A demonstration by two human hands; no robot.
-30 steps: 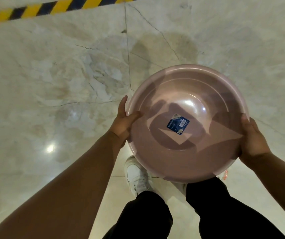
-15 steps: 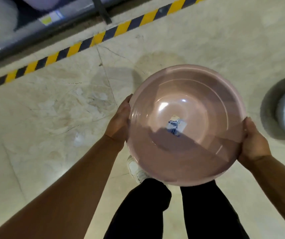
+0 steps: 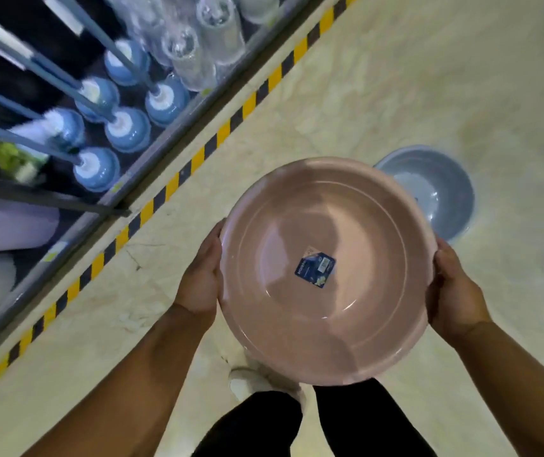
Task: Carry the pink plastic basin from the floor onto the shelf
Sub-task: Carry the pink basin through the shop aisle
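Observation:
The pink plastic basin (image 3: 356, 321) is held level above the floor in front of my legs, a blue label stuck in its bottom. My left hand (image 3: 201, 282) grips its left rim and my right hand (image 3: 455, 295) grips its right rim. The shelf (image 3: 152, 166) runs diagonally across the upper left, its grey metal edge beside a yellow-and-black floor stripe. The basin is to the right of the shelf, apart from it.
The shelf holds several blue toilet brushes (image 3: 128, 130) with long handles and clear plastic containers (image 3: 198, 51). A blue-grey basin (image 3: 435, 196) sits on the marble floor just beyond the pink one. My white shoe (image 3: 250, 384) and dark trousers show below.
The view has swung left toward the shelf, which now fills the upper left. The blue-grey basin has come fully into view. Both hands keep the same hold on the pink basin.

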